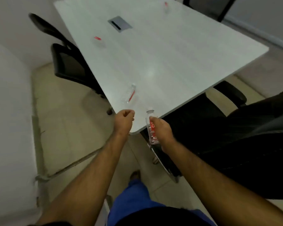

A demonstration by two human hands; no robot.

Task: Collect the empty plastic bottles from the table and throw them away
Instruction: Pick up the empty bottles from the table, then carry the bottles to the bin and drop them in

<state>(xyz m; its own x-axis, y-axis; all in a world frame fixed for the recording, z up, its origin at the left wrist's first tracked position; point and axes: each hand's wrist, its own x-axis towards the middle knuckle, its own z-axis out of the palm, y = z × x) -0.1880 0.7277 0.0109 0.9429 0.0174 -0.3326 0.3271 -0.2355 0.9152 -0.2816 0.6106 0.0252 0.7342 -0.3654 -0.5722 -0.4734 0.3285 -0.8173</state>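
My right hand [162,129] grips a clear plastic bottle with a red label [151,128] at the near corner of the white table [178,59]. My left hand [123,122] hovers over that corner with its fingers curled and nothing in it. Just beyond it a second clear bottle [129,94] lies on its side. A third bottle [99,41] sits near the table's left edge. A fourth bottle [166,7] is at the far end, blurred.
A grey cable hatch [120,23] is set into the tabletop. Black office chairs stand along the left side [69,62], at the right [232,95] and at the far end [214,7]. A wall runs along the left. Tiled floor [64,128] lies below.
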